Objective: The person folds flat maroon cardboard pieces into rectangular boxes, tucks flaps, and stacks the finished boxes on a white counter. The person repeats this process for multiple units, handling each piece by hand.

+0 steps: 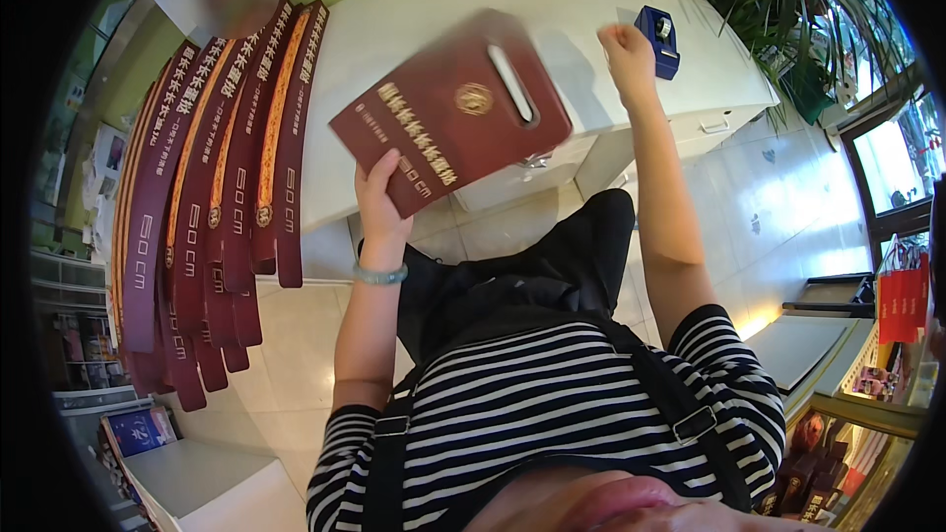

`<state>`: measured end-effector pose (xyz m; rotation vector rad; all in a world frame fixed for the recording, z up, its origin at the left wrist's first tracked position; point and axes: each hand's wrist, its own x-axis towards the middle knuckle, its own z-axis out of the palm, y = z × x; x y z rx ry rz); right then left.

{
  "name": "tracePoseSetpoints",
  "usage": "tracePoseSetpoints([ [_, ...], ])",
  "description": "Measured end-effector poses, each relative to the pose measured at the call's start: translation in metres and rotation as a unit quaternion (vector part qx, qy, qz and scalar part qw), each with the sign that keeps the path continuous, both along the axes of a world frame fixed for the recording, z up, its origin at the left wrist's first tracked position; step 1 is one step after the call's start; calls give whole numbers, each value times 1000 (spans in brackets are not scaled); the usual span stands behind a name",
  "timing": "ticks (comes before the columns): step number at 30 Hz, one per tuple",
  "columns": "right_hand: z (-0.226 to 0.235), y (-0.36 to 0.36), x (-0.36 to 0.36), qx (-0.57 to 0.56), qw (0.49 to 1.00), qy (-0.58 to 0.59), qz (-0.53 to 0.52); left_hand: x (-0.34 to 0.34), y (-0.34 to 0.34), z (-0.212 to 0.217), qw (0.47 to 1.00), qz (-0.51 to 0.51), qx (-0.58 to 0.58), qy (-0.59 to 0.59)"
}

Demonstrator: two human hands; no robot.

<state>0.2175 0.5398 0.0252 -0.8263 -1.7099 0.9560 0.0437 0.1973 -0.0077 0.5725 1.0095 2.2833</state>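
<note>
A flat maroon paper carrier [448, 103] with gold lettering, a round gold emblem and an oval handle slot is tilted in front of me. My left hand [384, 197] grips its lower left corner, thumb on the printed face. To the right, my right hand [628, 57] is raised over the white table, its fingers drawn together in a pinch. What the fingertips hold, if anything, is too small to make out. Right beside that hand stands a blue tape dispenser [662, 42] with a roll of tape in it.
Several long maroon boxes [229, 187] are stacked at the left, jutting past the edge of the white table [389, 15]. A leafy plant [778, 10] hangs over the table's far right. Shelves with red bags [902, 291] stand at the right, a white cabinet [212, 478] lower left.
</note>
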Motion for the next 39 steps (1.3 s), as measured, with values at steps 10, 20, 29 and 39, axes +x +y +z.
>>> tracePoseSetpoints([
  [10,5,89,112,77,980,5,-181,-22,58,14,981,2,-35,-189],
  [20,5,65,67,301,925,-212,-98,-1,202,-15,961,58,-53,-265],
  [29,-11,-23,-74,407,836,-265,257,42,79,17,961,-72,-169,-206],
  [39,26,-134,-9,585,740,-112,312,34,6,49,973,-165,9,-160],
])
